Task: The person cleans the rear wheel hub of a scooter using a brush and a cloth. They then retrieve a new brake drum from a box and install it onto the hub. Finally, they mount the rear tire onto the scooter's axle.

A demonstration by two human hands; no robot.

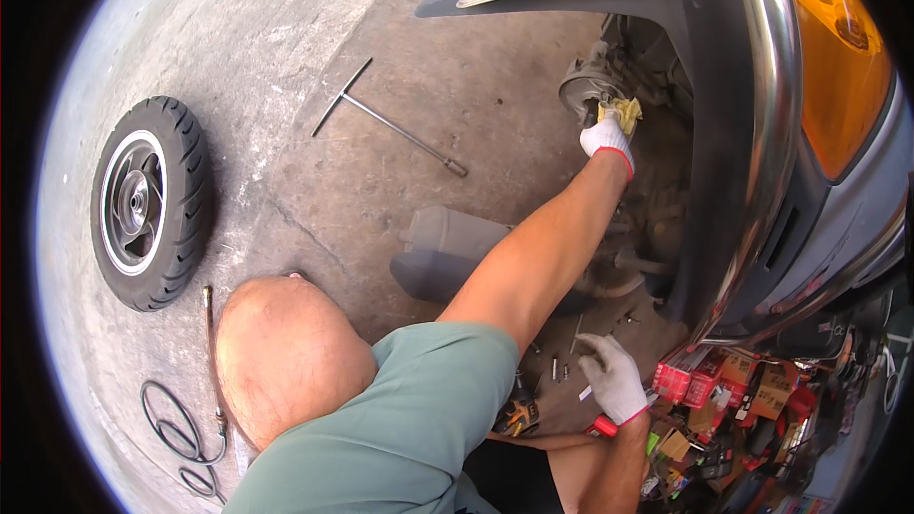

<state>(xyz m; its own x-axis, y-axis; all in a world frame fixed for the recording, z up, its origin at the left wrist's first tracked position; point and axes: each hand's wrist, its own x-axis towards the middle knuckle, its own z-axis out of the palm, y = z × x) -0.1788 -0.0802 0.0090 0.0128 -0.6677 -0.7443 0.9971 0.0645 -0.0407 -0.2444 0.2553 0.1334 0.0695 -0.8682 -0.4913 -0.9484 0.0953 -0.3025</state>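
My left hand (606,136), in a white glove with a red cuff, reaches under the rear of a scooter. It is closed on a crumpled yellow rag (624,114) and rests at the round metal hub (579,92); the glove hides part of the contact. Lower down, my right hand (617,383), also gloved, hovers with its fingers curved and apart, holding nothing. Several small sockets (555,367) lie on the ground beside it. A yellow-and-black power tool (521,413), partly hidden, and a red object (603,426) are close to that hand.
A loose wheel with tyre (181,200) stands on the concrete at left. Between it and the scooter lies a T-handle socket wrench (405,135). A muffler (452,233) sits under my left arm. The chrome trim (776,67) curves at right. Boxes (733,371) and an air hose (171,433) lie lower.
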